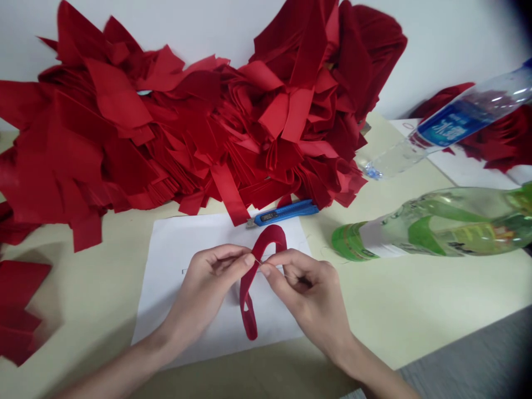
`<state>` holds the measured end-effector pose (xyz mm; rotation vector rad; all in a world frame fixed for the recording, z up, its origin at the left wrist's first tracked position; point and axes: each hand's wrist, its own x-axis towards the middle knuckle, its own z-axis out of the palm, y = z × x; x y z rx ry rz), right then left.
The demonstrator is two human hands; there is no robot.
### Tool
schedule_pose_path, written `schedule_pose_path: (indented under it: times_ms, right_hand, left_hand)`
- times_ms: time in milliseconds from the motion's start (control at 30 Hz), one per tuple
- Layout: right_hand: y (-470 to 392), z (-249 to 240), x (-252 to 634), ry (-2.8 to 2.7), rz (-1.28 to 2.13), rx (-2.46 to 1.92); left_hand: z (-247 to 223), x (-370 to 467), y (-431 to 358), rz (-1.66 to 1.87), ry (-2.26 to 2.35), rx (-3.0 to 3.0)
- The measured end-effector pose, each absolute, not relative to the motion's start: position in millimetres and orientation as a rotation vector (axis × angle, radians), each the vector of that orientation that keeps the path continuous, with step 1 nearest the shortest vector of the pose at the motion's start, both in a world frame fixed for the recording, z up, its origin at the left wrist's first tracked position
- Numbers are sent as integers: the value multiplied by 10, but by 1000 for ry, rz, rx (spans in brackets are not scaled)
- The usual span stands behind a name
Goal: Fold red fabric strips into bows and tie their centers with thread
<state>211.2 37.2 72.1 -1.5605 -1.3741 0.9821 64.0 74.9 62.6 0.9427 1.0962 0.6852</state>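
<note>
A looped red velvet ribbon (pixel 248 282) hangs over a white sheet of paper (pixel 166 244), its upper bend curving above my fingers and its lower loop near the sheet's middle. My left hand (pixel 218 277) pinches the ribbon's left side between thumb and index finger. Close beside it, my right hand (pixel 305 288) has thumb and index finger pressed together at the ribbon. Something thin, like a needle or thread, shows between the two sets of fingertips; which one it is cannot be made out.
A blue cutter knife (pixel 286 213) lies at the paper's top edge. Behind it is a large heap of red cloth strips (pixel 187 122). On the right lie a green-capped bottle (pixel 440 224) and a blue-labelled bottle (pixel 453 122). More red pieces (pixel 20 299) are at the left.
</note>
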Motion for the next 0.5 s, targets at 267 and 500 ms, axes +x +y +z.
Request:
schedule_pose_path:
  times_ms: [267, 500]
  right_hand:
    - [423, 732, 2242, -1193, 1298, -1517]
    - [363, 653, 2323, -1036, 1529, -1464]
  left_hand:
    - [658, 587, 802, 573, 904, 851]
    - [720, 551, 811, 483, 872, 820]
